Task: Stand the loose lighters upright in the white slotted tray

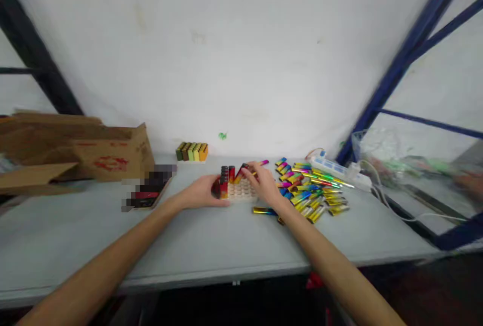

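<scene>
A white tray (pixel 243 190) with rows of small holes lies on the table in front of me. Several red-and-yellow lighters (pixel 224 185) stand upright at its left end. My left hand (pixel 204 191) curls round that end, thumb along the front; a dark red shape (pixel 216 188) shows inside its grip, too blurred to name. Between the fingertips of my right hand (pixel 264 182) is a tilted red-and-yellow lighter (pixel 240 173), its lower end over the tray's holes. Right of the tray lies a loose pile of shiny multicoloured lighters (pixel 305 197), partly behind my right forearm.
A filled block of green, yellow and orange lighters (pixel 192 152) stands by the wall. To the left are an open cardboard box (pixel 109 157) and a dark, pixelated flat item (pixel 151 187). A white power strip (pixel 335 169) with cables lies at right, near the blue rack post (pixel 392 74).
</scene>
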Available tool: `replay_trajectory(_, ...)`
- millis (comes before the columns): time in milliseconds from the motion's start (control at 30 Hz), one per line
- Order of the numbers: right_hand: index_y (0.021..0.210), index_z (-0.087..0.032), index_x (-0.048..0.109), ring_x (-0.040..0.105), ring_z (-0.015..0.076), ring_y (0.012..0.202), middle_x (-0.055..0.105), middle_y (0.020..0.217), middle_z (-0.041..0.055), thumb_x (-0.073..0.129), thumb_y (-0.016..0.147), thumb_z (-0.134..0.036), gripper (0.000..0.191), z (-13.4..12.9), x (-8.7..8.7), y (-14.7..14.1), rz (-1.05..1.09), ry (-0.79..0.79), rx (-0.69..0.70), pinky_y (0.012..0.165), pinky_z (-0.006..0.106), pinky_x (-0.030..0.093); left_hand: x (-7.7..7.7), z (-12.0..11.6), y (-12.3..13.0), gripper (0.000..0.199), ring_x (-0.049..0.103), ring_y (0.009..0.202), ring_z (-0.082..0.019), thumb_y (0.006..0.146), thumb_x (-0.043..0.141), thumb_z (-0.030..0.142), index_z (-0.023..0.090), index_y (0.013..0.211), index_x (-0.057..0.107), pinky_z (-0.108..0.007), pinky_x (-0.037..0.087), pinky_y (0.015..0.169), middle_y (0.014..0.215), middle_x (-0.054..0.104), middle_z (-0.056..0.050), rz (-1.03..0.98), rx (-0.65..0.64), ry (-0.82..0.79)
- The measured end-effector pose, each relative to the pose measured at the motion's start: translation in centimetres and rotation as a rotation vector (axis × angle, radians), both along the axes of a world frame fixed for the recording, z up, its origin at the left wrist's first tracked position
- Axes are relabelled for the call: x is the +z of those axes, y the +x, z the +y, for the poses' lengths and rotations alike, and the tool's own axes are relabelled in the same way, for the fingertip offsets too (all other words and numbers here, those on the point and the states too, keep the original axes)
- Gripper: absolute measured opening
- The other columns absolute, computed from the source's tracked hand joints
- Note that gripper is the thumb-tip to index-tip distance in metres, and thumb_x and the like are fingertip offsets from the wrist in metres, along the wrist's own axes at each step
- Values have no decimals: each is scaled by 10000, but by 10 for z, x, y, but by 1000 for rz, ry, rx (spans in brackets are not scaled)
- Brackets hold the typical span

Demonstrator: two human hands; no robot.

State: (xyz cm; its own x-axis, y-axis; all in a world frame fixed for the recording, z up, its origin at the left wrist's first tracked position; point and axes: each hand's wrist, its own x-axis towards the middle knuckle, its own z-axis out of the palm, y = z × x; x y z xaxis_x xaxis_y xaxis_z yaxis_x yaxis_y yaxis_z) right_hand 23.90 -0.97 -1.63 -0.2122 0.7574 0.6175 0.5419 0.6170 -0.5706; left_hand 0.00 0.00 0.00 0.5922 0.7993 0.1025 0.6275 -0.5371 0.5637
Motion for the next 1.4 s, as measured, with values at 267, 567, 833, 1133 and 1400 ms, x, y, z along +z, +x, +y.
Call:
replay_trajectory(267, 1117, -187, 619, 645, 175, 793, 700, 898, 46, 501, 1034, -363, 228, -4, -1, -12, -92, 17, 53, 735, 267, 468, -3, 0, -1, 569, 695, 864, -273, 652, 793, 560, 176, 1053, 670, -320, 526, 735, 982, 754, -66, 24, 7, 61)
replay_trajectory(567, 1152, -177, 573, 655, 182, 859, 708, 977, 75, 455, 1061, -313, 202, -3, 2, -20, -259, 23, 15, 746, 266, 444, -2, 1, -1, 707, 665, 799, -264, 652, 757, 674, 156, 1122, 659, -325, 480, 689, 937, 738, -73, 77, 9, 101)
replay_trajectory(833, 1185, -179, 541, 670, 203, 828, 716, 958, 89, 398, 1083, -344, 240, -10, 18, -18, -549, -11, -50, 694, 271, 422, -3, 2, 0, 668, 670, 828, -264, 648, 771, 643, 160, 1093, 653, -321, 490, 706, 995, 742, -78, 68, 9, 65)
replay_trajectory(1133, 1236, -211, 542, 689, 226, 936, 709, 1045, 107, 419, 1064, -444, 315, -9, 23, -24, -634, -55, -174, 759, 282, 456, -3, 4, -1, 713, 663, 823, -270, 654, 735, 701, 159, 1111, 653, -318, 462, 674, 989, 736, -86, 81, -4, 84)
replay_trajectory(1400, 1168, -181, 578, 666, 192, 760, 715, 828, 47, 487, 1028, -508, 367, -4, 19, -11, -544, -35, -91, 689, 264, 423, -2, 4, -2, 667, 663, 815, -262, 658, 746, 680, 174, 1083, 656, -325, 482, 707, 962, 742, -66, 84, 6, 77)
